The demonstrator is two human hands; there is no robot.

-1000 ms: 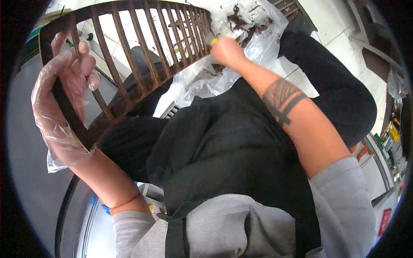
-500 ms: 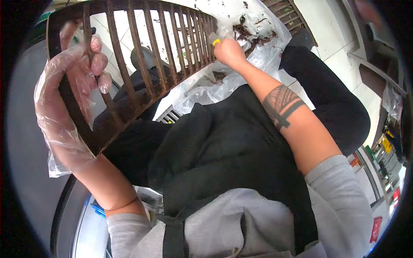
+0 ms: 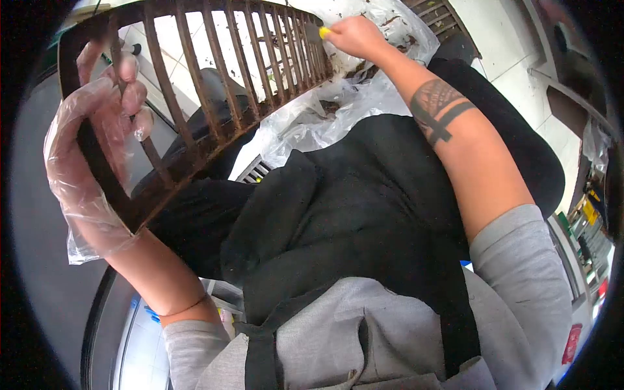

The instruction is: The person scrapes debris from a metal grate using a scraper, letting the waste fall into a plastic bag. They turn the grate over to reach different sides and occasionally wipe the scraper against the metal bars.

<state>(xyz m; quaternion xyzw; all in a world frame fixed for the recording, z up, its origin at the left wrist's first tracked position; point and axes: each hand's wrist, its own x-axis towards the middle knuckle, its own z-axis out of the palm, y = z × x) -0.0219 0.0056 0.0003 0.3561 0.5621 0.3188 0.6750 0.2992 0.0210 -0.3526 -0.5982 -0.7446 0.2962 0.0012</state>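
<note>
A long, rusty brown metal grate (image 3: 224, 127) slants across the upper left, held up off the floor. My left hand (image 3: 97, 123), in a loose clear plastic glove, is wrapped round its near end, with fingers curled over the end bar and the first slat. My bare right hand (image 3: 356, 38) is closed on a small scraper (image 3: 324, 32) with a yellow handle. Its greyish blade lies against the slats toward the far end. Most of the handle is hidden in my fist.
A clear plastic sheet (image 3: 305, 130) with dark brown debris (image 3: 406, 44) lies under the grate's far end. Another slatted grate (image 3: 442, 23) is at the top right. My black-clad knee (image 3: 500, 130) is on the right. White tiles (image 3: 507, 49) cover the floor.
My right hand has moved up and slightly right with the scraper, toward the grate's upper edge. The grate and my left hand have shifted slightly left.
</note>
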